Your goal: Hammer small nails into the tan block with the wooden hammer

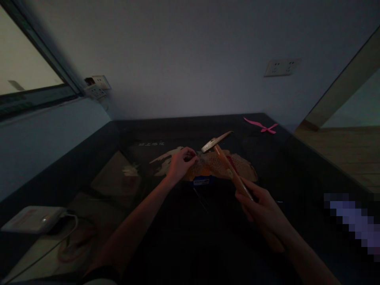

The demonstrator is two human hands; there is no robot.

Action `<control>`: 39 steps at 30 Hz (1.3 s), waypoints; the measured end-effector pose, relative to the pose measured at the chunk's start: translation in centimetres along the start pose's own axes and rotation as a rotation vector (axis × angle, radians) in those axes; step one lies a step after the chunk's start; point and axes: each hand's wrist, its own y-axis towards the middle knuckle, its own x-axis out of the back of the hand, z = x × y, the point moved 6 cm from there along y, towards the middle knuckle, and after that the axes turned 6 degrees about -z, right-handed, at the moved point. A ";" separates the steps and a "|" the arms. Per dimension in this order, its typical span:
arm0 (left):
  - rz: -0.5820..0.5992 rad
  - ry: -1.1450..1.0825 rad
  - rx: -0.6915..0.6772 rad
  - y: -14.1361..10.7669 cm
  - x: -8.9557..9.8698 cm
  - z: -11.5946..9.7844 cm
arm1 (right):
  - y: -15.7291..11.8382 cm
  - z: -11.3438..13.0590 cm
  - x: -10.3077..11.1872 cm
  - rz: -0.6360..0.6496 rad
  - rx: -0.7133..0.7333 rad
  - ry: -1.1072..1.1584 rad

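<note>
In a dim room, you sit or stand at a dark, glossy desk (178,128) against a pale wall (178,59). Before you, near the middle of the desk, lies a tan sheet (246,168) with an irregular outline: jagged points on the left, dense dark dots across the middle, a red patch partly behind the hammer handle. Your left hand (181,164) is over its left part, thumb and fingers curled with their tips drawn close together; it is too dark to tell whether anything is pinched between them. Your right hand (264,202) is wrapped around the wooden handle of a hammer (234,176) — its metal head tilts above the sheet, just beside your left fingertips.

At the sheet's near edge shows a blue object (203,181) with a pale label; whether it is a container cannot be told. Closer to you lies a thin rod (201,200). To the left, a dim reddish shape (129,184) looks like a pot with a pale tuft (130,170) at its top — possibly only a reflection. Farther left sits a flat white device (35,219) with a cable (76,221). A pink ribbon-like strip (268,129) lies crossed at the far right corner.
</note>
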 end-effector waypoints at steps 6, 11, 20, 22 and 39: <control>-0.005 0.009 -0.021 0.1 0.0 0.0 | 0.1 4.3 1.4 0.014 0.074 -0.142; -0.008 0.056 -0.009 0.0 0.0 0.1 | 0.4 7.8 2.1 0.068 0.155 -0.270; -0.020 0.134 0.008 0.0 0.1 0.0 | 0.5 9.3 0.9 0.099 0.210 -0.387; -0.020 0.138 0.010 0.0 0.2 0.0 | 0.5 9.5 0.7 0.106 0.217 -0.390; -0.005 0.199 0.026 -0.1 0.2 0.3 | 0.8 9.6 0.0 0.156 0.301 -0.605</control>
